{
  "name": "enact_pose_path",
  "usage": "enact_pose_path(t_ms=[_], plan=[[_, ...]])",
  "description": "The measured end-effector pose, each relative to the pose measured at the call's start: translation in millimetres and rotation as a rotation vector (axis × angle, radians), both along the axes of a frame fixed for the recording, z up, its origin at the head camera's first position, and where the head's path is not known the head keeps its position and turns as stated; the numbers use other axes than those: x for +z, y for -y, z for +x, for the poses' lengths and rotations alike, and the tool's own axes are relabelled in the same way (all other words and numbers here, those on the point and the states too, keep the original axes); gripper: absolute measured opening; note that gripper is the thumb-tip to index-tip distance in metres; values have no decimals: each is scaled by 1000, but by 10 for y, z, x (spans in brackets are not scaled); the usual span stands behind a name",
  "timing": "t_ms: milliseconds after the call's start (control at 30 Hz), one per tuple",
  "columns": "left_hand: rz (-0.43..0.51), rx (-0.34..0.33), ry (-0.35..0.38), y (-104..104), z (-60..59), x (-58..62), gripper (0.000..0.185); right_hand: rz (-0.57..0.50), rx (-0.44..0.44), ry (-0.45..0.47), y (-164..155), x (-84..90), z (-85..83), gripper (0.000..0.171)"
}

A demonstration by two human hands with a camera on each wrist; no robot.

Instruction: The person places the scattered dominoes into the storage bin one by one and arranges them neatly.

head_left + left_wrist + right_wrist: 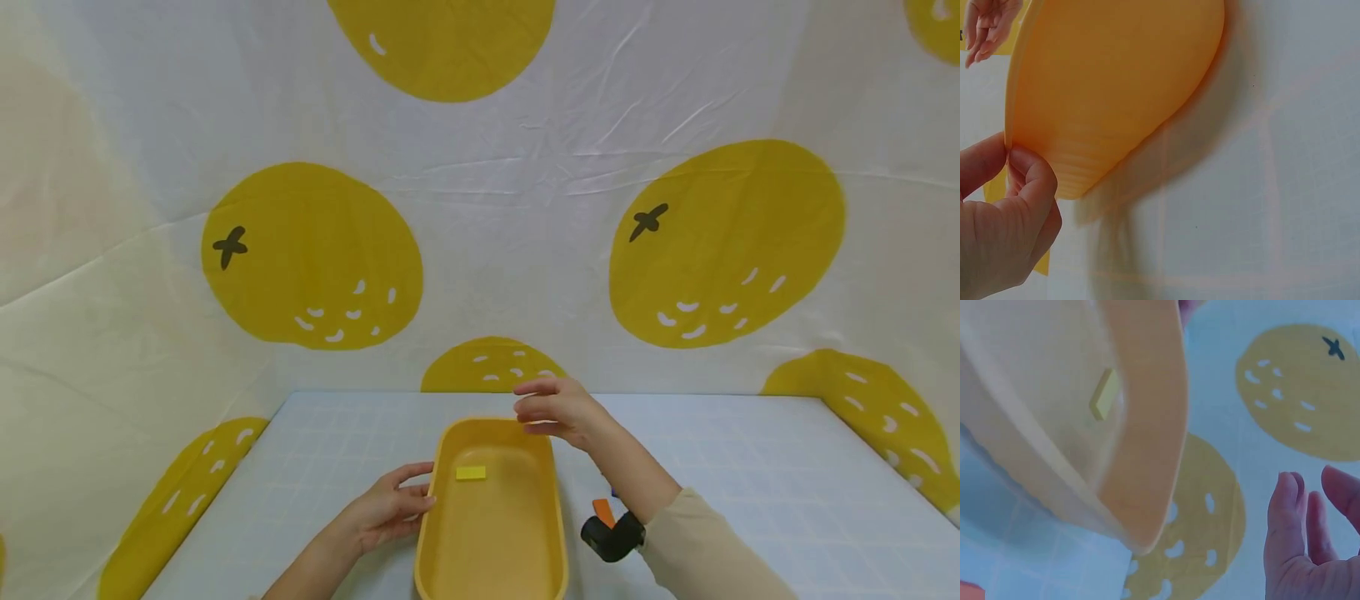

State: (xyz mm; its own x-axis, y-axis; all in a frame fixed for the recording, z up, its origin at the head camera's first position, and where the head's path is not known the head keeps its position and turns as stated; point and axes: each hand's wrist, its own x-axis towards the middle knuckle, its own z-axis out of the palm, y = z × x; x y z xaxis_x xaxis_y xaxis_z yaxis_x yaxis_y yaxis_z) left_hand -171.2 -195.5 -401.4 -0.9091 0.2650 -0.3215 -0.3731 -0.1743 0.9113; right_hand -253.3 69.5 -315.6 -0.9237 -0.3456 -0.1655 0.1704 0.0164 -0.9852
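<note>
My left hand (390, 508) pinches the left rim of the yellow tub (491, 533), thumb on one side and fingers on the other. The tub sits on the desk (750, 467), near the front edge and about halfway between the left and right edges. My right hand (558, 410) hangs just above the far end of the tub. Its fingers are loose and a bit curled, and it holds nothing.

A little yellow block (471, 473) lies flat inside the tub, near the far end. An orange and black thing (609, 529) lies on the desk just right of the tub, partly hidden by my arm, so I cannot tell what it is.

I think the tub could tip if I pull up on one rim only. Then the block would slide. My right sleeve could bump the orange thing.

I see no words or labels anywhere.
</note>
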Motion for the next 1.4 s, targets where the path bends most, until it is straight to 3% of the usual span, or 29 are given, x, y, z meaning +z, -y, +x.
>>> enact_pose_path(t_ms=[300,567,700,1100,1400], plan=[[21,-2,-18,14,6,-29,66,59,-14,-16,-361,23,24,33],[10,15,-15,-2,3,-40,64,146,-6,-78,-796,-69,15,38],[2,19,-5,0,2,-53,63,178,26,-107,-998,-140,42,39],[10,5,-17,36,5,-45,67,218,77,-85,-1457,-394,79,39],[17,-1,-2,21,-16,-35,67,303,23,-13,-1765,-645,78,51]])
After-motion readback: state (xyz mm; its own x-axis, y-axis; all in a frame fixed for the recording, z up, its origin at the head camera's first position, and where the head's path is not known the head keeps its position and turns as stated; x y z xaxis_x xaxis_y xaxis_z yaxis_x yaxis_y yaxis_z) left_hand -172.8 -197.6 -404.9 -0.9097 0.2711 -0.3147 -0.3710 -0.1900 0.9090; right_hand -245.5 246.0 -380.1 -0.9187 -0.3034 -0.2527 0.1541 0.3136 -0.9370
